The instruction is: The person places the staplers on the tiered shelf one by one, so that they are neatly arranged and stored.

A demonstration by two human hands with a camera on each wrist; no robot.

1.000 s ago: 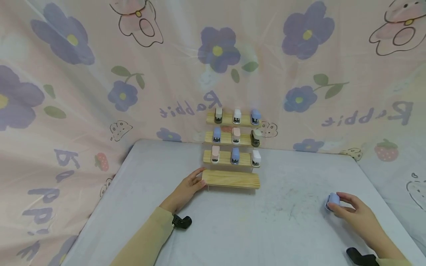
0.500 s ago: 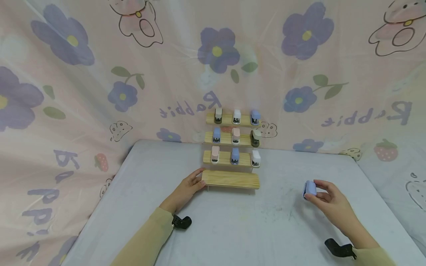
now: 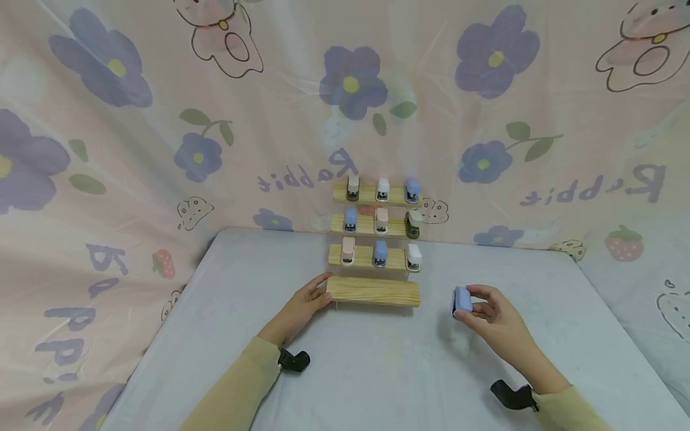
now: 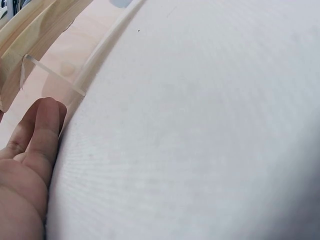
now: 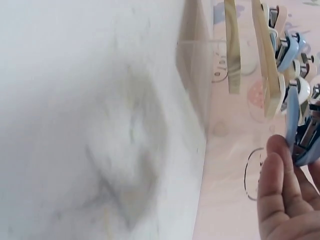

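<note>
A small blue stapler (image 3: 462, 301) is pinched between the thumb and fingers of my right hand (image 3: 498, 320), raised over the table to the right of a tiered wooden display stand (image 3: 373, 290). In the right wrist view the stapler (image 5: 307, 132) shows its metal inner part at the fingertips. My left hand (image 3: 299, 308) grips the left end of the stand's lowest board, thumb at the front corner and index finger at the back. In the left wrist view, fingers (image 4: 45, 130) sit below the board, beside a clear support (image 4: 55, 75).
The three upper boards each carry small staplers, among them a pink stapler (image 3: 348, 250), a white stapler (image 3: 413, 256) and a dark-based green stapler (image 3: 414, 222). The lowest board is bare. A white cloth covers the table (image 3: 388, 371); a patterned curtain (image 3: 291, 120) hangs behind.
My right hand has carried the blue stapler leftward and somewhat up, from the table's right side toward the stand. My left hand and the stand have stayed put.
</note>
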